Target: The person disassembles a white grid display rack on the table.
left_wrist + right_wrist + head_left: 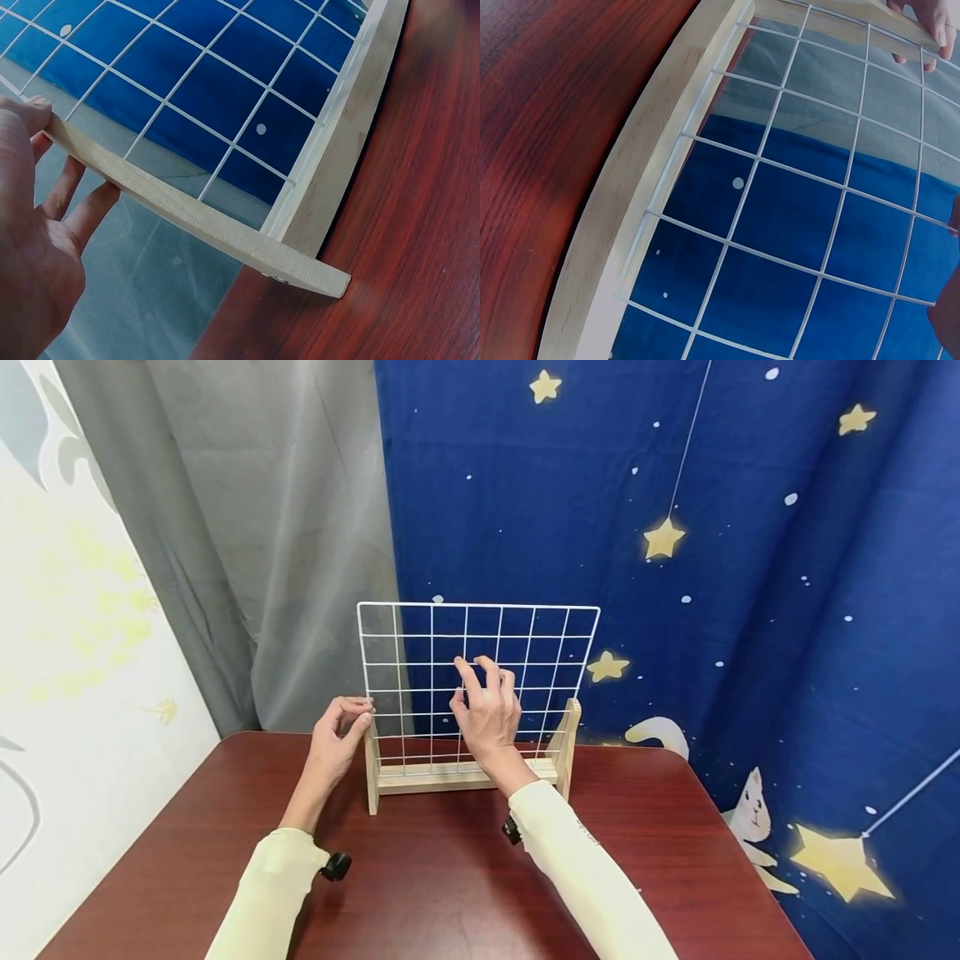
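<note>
A white wire grid panel [432, 663] stands upright in a pale wooden stand [435, 782] on the table. My left hand [337, 739] holds the top of the stand's left side piece. In the left wrist view its thumb lies on the near edge of the wooden side piece [187, 210], with fingertips against the other face. My right hand [491, 710] is in front of the middle of the grid, fingers spread and loosely bent, fingertips right at the wires. Only bits of its fingers [946, 315] show at the right edge of the right wrist view.
The stand rests toward the back of a dark red wooden table [420, 877]. Behind it hang a grey curtain [300, 527] and a blue curtain [510, 510] with stars. A white patterned surface [67, 693] borders the table on the left.
</note>
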`<state>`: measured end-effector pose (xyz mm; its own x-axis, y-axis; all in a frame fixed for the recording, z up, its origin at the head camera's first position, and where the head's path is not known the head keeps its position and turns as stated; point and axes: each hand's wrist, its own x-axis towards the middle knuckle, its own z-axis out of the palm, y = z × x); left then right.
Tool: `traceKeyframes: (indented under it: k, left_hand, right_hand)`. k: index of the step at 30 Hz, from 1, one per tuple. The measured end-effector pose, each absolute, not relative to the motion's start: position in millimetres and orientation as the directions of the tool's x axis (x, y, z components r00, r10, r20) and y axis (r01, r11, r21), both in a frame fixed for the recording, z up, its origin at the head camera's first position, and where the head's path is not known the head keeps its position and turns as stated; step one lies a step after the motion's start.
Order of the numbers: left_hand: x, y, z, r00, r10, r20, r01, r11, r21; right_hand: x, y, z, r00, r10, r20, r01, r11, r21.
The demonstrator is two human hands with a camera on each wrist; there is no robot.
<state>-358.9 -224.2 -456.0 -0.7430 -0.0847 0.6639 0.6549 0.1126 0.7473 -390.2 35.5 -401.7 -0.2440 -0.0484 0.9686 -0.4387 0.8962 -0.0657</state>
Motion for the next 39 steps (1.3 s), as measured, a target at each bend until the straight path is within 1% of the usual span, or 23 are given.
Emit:
traceKeyframes:
  k: [4, 8, 14, 18, 25, 31, 39]
  left_hand:
    - [-360, -224, -454, -0.743, -0.064, 0.666, 0.657, 0.115, 0.745]
    - [-360, -227, -451, -0.744, -0.051, 0.666, 0.656, 0.13, 0.743]
    - [-361, -230, -444, -0.762, -0.067, 0.644, 0.635, 0.119, 0.763]
    - [-361, -230, -443, -0.762, -0.075, 0.644, 0.633, 0.127, 0.764]
    - [-360, -229, -450, -0.745, -0.063, 0.664, 0.651, 0.142, 0.745]
    - [-359, -228, -453, -0.752, -0.057, 0.656, 0.647, 0.126, 0.752]
    - [-360, -225, -453, -0.74, -0.061, 0.67, 0.663, 0.1, 0.742]
  right_hand:
    - [-391, 37, -399, -0.222, -0.046, 0.974, -0.45, 0.891, -0.06]
    - [-391, 37, -390, -0.218, -0.035, 0.975, -0.452, 0.889, -0.069]
    - [-392, 35, -367, -0.248, -0.045, 0.968, -0.453, 0.888, -0.075]
    - [-393, 34, -360, -0.243, -0.062, 0.968, -0.461, 0.886, -0.059]
    - [-393, 36, -352, -0.23, -0.061, 0.971, -0.455, 0.889, -0.052]
    - [-391, 37, -348, -0.244, -0.07, 0.967, -0.457, 0.888, -0.051]
    - [-392, 39, -343, -0.249, -0.073, 0.966, -0.453, 0.89, -0.049]
